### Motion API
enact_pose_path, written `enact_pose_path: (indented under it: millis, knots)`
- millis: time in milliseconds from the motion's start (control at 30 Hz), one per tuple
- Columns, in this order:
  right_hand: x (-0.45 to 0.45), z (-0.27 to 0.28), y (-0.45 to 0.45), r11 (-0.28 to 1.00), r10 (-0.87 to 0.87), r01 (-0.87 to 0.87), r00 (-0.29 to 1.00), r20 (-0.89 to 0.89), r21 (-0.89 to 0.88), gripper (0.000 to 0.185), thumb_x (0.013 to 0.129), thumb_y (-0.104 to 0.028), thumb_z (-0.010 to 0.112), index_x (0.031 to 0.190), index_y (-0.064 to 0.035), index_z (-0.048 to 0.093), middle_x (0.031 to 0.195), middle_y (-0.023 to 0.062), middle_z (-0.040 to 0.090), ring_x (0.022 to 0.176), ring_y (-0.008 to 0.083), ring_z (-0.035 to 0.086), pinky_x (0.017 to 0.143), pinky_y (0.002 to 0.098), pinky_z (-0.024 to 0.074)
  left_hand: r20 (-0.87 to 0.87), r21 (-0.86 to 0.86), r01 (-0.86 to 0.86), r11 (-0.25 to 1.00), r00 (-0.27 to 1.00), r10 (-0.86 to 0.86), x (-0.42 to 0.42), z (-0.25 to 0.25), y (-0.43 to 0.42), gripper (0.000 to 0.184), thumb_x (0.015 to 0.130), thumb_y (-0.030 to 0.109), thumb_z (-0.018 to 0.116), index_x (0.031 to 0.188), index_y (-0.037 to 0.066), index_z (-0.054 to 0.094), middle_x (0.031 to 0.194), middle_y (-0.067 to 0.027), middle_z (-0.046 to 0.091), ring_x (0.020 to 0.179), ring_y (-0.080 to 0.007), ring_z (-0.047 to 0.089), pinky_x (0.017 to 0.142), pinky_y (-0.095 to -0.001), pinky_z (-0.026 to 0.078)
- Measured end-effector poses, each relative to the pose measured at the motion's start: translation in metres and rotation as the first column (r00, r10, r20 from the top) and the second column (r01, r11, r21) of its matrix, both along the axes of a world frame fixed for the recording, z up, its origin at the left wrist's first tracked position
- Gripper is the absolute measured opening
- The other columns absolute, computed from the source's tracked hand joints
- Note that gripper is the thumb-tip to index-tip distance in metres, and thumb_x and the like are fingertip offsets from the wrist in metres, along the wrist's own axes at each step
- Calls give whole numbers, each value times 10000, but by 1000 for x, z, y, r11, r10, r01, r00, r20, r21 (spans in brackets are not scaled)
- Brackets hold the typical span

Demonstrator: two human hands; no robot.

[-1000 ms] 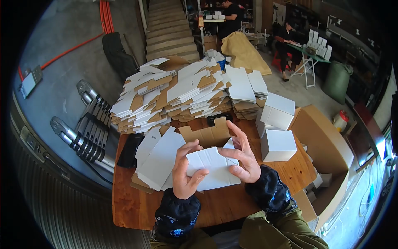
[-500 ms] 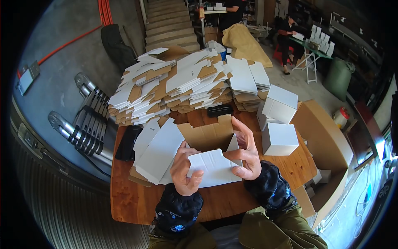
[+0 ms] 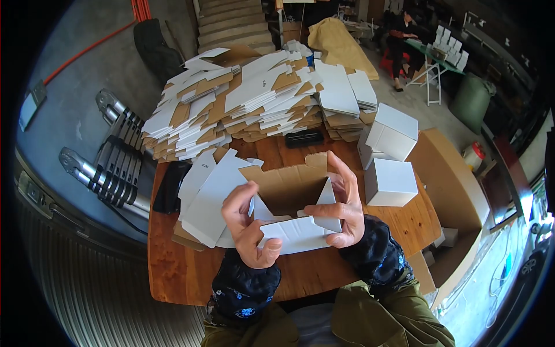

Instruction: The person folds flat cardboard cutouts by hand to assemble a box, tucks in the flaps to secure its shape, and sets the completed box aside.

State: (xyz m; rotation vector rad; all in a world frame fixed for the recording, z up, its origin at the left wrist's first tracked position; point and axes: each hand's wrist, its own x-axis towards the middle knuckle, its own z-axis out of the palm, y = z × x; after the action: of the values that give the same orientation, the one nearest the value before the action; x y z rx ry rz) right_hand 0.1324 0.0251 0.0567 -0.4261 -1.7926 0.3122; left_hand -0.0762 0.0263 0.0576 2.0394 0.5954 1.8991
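Between my two hands is a partly folded cardboard box (image 3: 295,236), white outside and brown inside, its top standing open toward me. My left hand (image 3: 247,228) grips the box's left side, with the thumb on the white front panel and the fingers curled at the left flap. My right hand (image 3: 346,211) holds the right side; its thumb presses the front corner, one finger reaches over the right flap and another runs up by the back panel. Flat unfolded white box blanks (image 3: 209,194) lie on the table just left of my left hand.
A large heap of flat box blanks (image 3: 263,92) covers the back of the wooden table (image 3: 300,283). Closed white boxes (image 3: 391,183) stand at its right edge, beside a big open carton (image 3: 457,179). A black case (image 3: 303,138) lies behind my hands. Another person (image 3: 399,43) sits at the far right.
The box has opened wider, with the side flaps now standing inward. My left fingers have moved out from the front panel to the left side. The view has tipped slightly downward.
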Motion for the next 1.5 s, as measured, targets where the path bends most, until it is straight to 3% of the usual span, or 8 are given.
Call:
enact_pose_path:
  millis: [133,433,633,767,867,1267,1367,1500]
  knots:
    - [0,0,0,999,-21,20,1000,10,25,498,839,-518,653,1009,-61,754,1503,286,249,1296,447,446,1053,499,367,88,-83,2,997,996,5,4,3,-1,664,893,592,586,707,-45,615,1473,-281,176,1272,-453,414,1029,-562,412]
    - [0,-3,1,993,4,4,998,-64,119,388,808,-369,763,1009,-63,634,1266,225,508,1218,460,502,1012,543,406,95,-97,136,986,987,-127,-1,-1,1,487,895,467,652,779,35,461,1121,-257,590,1096,-377,586,1036,-596,362]
    - [-3,-4,1,999,25,-21,995,-97,46,384,790,-284,786,991,-64,545,1035,176,637,1087,410,590,958,560,451,241,-65,171,983,959,-151,10,-7,3,349,871,326,703,825,70,470,931,-145,641,918,-302,638,1056,-594,327]
    - [1,2,-2,999,-34,34,999,2,18,300,780,-233,771,914,-44,578,979,157,647,1000,361,625,907,514,487,-94,-42,32,999,995,-36,-2,1,1,398,922,397,599,877,6,539,873,-131,617,867,-259,589,994,-608,395]
    - [-2,4,-4,999,-46,46,999,-6,-16,267,760,-203,770,876,-36,597,956,148,644,977,353,625,896,474,497,-66,-32,41,999,997,-43,-1,4,3,274,867,244,666,756,13,570,798,-91,607,840,-302,637,1006,-577,389]
    - [-10,-7,-6,994,-28,8,983,-180,-109,401,847,-191,724,1190,-27,599,1209,217,551,1108,346,574,944,435,463,257,-362,220,906,958,-130,12,-6,-12,242,955,183,559,1108,2,606,1146,-163,559,1042,-275,557,968,-419,414]
    - [-4,4,-12,988,-96,102,994,56,-115,361,884,-224,673,1188,-29,644,1267,216,513,1124,342,559,962,435,452,72,-344,157,926,987,-140,2,-1,-6,249,951,169,559,1131,8,617,1180,-171,538,1057,-274,541,949,-406,426]
    - [-6,9,-15,977,-110,116,993,40,-178,354,877,-291,657,1106,-23,692,1274,205,508,1137,340,542,983,432,433,-41,-210,-41,977,999,33,6,13,-7,203,927,147,565,1044,4,649,1158,-181,540,1009,-280,552,917,-403,450]
